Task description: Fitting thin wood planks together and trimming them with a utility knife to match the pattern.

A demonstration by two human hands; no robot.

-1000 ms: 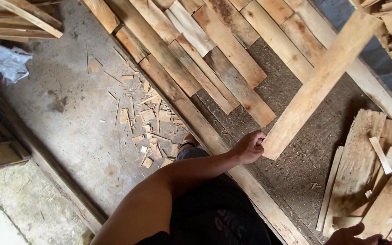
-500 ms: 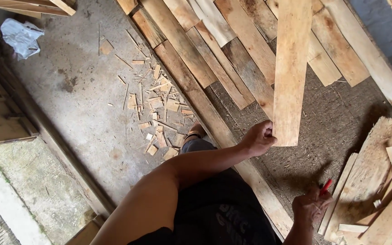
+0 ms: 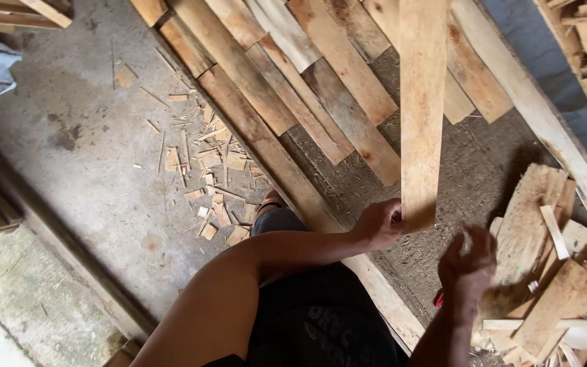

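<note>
the left hand (image 3: pixel 378 223) grips the lower end of a long pale plank (image 3: pixel 421 115), held upright over the planks on the floor (image 3: pixel 321 88). the right hand (image 3: pixel 468 264) hovers just beside that end, fingers loosely curled and blurred, holding nothing that shows. the step looks like lifting the plank; a second grip low on it seems called for. the plank's top is cut off, and a small red thing (image 3: pixel 437 300) under the right wrist is hard to make out.

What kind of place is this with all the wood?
Probably a rough woodworking shed or yard. The left hand holds a plank, boards lie on the ground, and chips litter the concrete floor.
</note>
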